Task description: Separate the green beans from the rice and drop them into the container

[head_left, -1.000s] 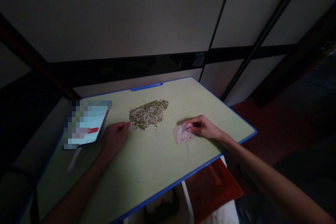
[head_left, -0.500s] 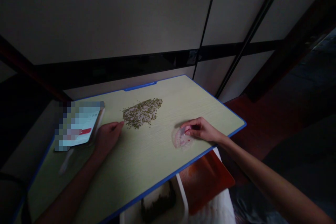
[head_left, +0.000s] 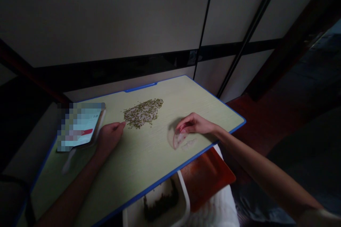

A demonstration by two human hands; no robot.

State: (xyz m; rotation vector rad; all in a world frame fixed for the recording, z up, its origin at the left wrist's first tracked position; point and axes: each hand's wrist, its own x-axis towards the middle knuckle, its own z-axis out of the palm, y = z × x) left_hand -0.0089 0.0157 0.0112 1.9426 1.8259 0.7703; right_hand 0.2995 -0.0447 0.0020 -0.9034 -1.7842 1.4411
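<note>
My right hand (head_left: 195,124) pinches the upper edge of a thin, see-through pinkish piece of plastic (head_left: 178,140), rounded in outline. The piece tilts up from the light green board (head_left: 149,159), and a pale smear or film (head_left: 189,144) lies beside it. My left hand (head_left: 110,136) rests on the board with curled fingers, its thumb tip by the left edge of a pile of small green and whitish grains (head_left: 142,112). What its fingers hold, if anything, is hidden.
A lit tablet or phone (head_left: 84,126), partly blurred out, leans at the left, with a white spoon-like thing (head_left: 68,163) below it. Under the board's front edge are a white tub (head_left: 183,191) with dark stuff inside and an orange tray (head_left: 210,175). Cabinet doors (head_left: 112,17) stand behind.
My right hand has moved slightly left and up, lifting and tilting the plastic piece off the board. The pale smear beside it now shows. My left hand has stayed put.
</note>
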